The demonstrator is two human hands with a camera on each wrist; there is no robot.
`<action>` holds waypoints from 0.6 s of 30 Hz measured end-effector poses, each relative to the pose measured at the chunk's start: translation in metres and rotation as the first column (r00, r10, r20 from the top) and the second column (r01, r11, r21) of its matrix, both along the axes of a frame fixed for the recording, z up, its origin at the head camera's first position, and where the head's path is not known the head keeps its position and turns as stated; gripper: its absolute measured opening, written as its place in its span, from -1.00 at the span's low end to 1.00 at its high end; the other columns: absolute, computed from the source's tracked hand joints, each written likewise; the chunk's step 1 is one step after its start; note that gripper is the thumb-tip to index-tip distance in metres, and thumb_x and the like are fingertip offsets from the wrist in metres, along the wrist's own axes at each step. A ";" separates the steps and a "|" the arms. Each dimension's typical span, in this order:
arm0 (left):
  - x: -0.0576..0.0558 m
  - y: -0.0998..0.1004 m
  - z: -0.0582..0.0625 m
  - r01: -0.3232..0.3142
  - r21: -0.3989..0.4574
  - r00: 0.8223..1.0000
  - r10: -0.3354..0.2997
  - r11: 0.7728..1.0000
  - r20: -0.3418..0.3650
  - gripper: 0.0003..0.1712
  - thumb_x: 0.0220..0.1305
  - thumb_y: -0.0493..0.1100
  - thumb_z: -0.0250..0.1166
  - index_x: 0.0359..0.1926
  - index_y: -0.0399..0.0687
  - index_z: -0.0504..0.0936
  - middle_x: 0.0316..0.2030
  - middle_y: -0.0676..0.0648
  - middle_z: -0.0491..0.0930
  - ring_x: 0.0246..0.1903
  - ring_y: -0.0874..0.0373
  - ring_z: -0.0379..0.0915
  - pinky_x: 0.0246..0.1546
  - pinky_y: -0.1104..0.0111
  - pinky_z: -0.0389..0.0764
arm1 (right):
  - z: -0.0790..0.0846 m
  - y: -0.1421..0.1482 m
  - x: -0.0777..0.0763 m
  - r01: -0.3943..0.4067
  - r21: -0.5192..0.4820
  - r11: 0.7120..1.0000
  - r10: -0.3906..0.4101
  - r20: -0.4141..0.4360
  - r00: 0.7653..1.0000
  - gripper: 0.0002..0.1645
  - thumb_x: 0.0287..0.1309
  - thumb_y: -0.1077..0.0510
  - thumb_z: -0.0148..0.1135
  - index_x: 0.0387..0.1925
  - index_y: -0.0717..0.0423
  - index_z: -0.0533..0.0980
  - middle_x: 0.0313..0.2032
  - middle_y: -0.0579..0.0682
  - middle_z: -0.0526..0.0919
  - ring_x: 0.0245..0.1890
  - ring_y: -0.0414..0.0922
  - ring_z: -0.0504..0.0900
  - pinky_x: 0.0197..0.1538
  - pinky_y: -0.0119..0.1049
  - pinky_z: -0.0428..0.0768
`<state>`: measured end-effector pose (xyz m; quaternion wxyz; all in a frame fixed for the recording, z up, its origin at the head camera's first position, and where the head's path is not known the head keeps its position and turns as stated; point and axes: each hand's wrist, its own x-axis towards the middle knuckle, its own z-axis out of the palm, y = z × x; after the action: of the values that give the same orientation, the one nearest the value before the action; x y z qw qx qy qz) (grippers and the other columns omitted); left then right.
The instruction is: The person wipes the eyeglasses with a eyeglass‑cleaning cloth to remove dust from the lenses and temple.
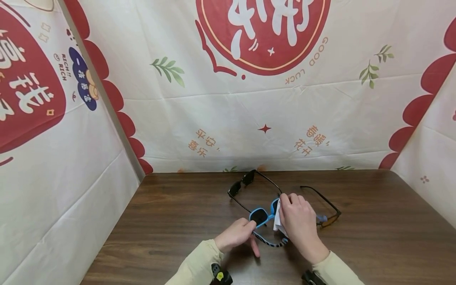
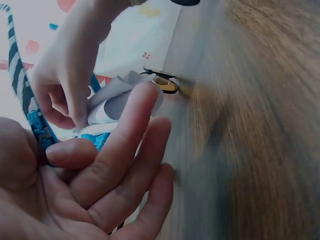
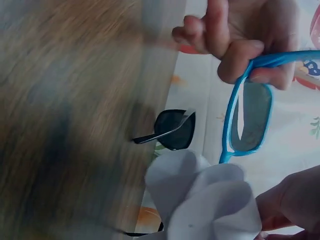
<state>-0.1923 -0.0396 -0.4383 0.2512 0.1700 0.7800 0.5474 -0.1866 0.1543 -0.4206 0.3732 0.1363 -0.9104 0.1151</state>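
Blue-framed sunglasses (image 1: pixel 259 216) with dark lenses and striped temples are held up between both hands above the table. My left hand (image 1: pixel 236 234) pinches the frame at its left corner between thumb and finger, the other fingers spread out. On the other lens, my right hand (image 1: pixel 298 218) holds a white cloth (image 1: pixel 278 221) folded over the frame. In the right wrist view the cloth (image 3: pixel 210 200) hides that lens, while the bare lens (image 3: pixel 252 117) shows next to the left thumb. The left wrist view has the right fingers gripping the cloth (image 2: pixel 112 100).
Behind the hands, black sunglasses (image 1: pixel 242 184) lie unfolded on the brown wooden table (image 1: pixel 171 221). Another pair of glasses with amber lenses (image 1: pixel 330 219) lies to the right of the right hand. Printed white cloth walls (image 1: pixel 228 118) stand at the back and sides.
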 end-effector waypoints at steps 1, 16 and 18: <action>0.000 0.000 0.000 0.006 -0.003 1.000 -0.006 1.000 -0.005 -0.56 0.26 -0.17 -0.13 -0.73 -0.18 0.38 -0.67 -0.26 0.60 -0.32 0.06 0.66 -0.27 0.39 0.45 | -0.001 0.000 -0.001 0.010 0.004 1.000 -0.010 -0.005 1.000 -0.74 -0.07 0.32 0.42 -0.30 0.31 0.55 -0.41 0.23 0.59 -0.43 0.12 0.56 -0.35 -0.03 0.56; 0.001 -0.001 -0.002 -0.005 -0.037 1.000 0.004 0.999 -0.023 -0.57 0.28 -0.19 -0.09 -0.64 -0.33 0.48 -0.71 -0.21 0.59 -0.51 0.19 0.54 -0.44 0.43 0.30 | 0.003 0.005 -0.004 -0.138 0.106 0.985 0.118 0.177 0.977 -0.71 -0.14 0.27 0.50 -0.61 -0.03 0.49 -0.63 -0.20 0.48 -0.57 -0.15 0.49 -0.38 -0.15 0.40; 0.001 -0.002 -0.002 -0.012 -0.061 0.999 0.010 0.998 -0.035 -0.57 0.28 -0.19 -0.07 -0.65 -0.33 0.48 -0.74 -0.17 0.58 -0.59 0.21 0.45 -0.52 0.43 0.24 | 0.004 0.007 -0.002 -0.112 0.154 0.982 0.084 0.180 0.980 -0.69 -0.13 0.27 0.48 -0.62 -0.02 0.46 -0.64 -0.17 0.46 -0.58 -0.12 0.48 -0.43 -0.19 0.37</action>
<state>-0.1910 -0.0411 -0.4402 0.2399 0.1674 0.8014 0.5217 -0.1888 0.1610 -0.4167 0.2744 0.2007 -0.9378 0.0698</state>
